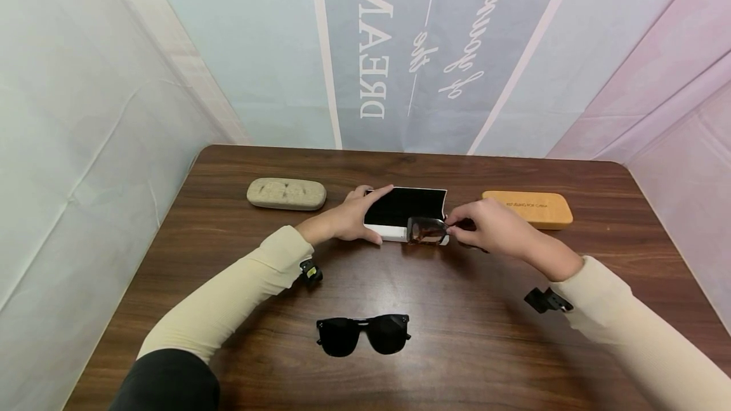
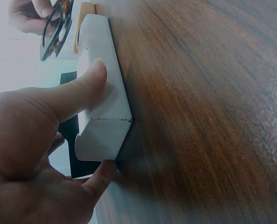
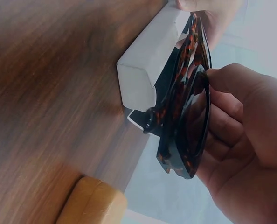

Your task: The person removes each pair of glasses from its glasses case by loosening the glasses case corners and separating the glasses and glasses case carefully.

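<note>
A white glasses case (image 1: 389, 233) with a black lining lies open near the middle of the table. My left hand (image 1: 349, 215) grips its left end, the thumb on the white front wall (image 2: 101, 88) and other fingers round the end and back. Over the case's right front part, tortoiseshell sunglasses (image 1: 424, 231) with brown lenses are held by my right hand (image 1: 492, 228). In the right wrist view the thumb and fingers pinch the sunglasses (image 3: 180, 107) near the frame, tilted beside the case's end. Some of the right fingers are hidden behind them.
Black sunglasses (image 1: 388, 335) lie nearer the front of the wooden table (image 1: 485, 347). A beige glasses case (image 1: 287, 194) sits at the back left, and a yellow-orange case (image 1: 537, 208) stands behind my right hand. Fabric drapes (image 1: 274, 68) hang around the table.
</note>
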Motion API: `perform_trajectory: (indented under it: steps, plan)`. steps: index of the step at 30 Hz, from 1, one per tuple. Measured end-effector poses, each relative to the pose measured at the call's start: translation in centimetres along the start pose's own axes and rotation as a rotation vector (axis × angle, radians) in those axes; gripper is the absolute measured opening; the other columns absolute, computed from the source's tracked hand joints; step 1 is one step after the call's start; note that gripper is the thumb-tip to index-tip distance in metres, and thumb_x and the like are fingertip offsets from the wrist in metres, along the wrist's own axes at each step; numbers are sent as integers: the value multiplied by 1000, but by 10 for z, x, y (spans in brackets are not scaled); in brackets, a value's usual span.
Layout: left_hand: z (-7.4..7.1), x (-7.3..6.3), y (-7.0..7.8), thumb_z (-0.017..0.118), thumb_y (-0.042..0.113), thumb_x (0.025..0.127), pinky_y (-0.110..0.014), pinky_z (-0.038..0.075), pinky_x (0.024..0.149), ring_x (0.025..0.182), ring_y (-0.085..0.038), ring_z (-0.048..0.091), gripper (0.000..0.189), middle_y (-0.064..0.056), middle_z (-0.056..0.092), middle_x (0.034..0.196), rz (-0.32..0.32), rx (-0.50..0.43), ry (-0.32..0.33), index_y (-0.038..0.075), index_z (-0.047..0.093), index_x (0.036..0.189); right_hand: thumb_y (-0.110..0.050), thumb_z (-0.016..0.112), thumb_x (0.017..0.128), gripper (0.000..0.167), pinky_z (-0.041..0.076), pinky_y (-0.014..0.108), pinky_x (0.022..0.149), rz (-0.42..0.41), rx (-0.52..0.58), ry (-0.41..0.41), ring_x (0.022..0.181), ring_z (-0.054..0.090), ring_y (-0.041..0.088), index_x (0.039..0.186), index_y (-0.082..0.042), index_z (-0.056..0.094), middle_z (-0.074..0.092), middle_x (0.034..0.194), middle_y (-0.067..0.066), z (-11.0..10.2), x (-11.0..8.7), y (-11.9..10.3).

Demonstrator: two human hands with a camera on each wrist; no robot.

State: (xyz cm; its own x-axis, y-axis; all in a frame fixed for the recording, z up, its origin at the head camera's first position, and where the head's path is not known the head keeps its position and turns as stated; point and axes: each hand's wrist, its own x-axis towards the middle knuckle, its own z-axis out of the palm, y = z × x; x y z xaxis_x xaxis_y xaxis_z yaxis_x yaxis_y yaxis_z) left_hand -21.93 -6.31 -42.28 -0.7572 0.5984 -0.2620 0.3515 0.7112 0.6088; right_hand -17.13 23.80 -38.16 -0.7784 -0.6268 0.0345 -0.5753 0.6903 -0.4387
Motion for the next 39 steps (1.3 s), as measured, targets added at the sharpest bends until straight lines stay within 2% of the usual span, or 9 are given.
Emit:
perform_trajectory:
  steps: [7,15,23,27,39]
  plan:
    - [1,0,-1,86,28,83,-54,35,113,150,-41,18,109,-22,15,164,8,2,2,25,15,165,-10,71,96,9,44,25,53,7,64,-89,53,49,-1,98,-18,75,68,83,-10,1,-10,-2]
    - [1,-1,-1,86,28,84,-54,36,112,151,-40,17,108,-22,13,164,-2,-7,-3,26,14,165,-8,72,95,12,45,22,56,-42,123,-103,57,49,-2,91,-19,73,64,79,-16,8,-25,-2]
    - [2,-1,-1,86,27,84,-54,36,112,150,-39,19,108,-21,16,163,5,-6,7,26,15,165,-11,73,94,13,45,22,57,-18,162,-217,61,50,-1,87,-21,71,60,75,-18,9,-34,-5]
    - [1,-1,-1,86,27,84,-54,37,112,150,-39,19,108,-20,16,164,1,-5,5,27,15,165,-12,74,93,14,46,22,60,-23,168,-249,64,50,-2,85,-23,71,60,76,-19,10,-38,-6]
    - [1,0,-1,87,26,83,-53,36,112,149,-39,20,108,-21,17,163,-1,-3,15,27,16,165,-7,76,90,21,43,19,54,-113,302,-325,64,48,-4,78,-22,68,58,74,-19,17,-53,-6]
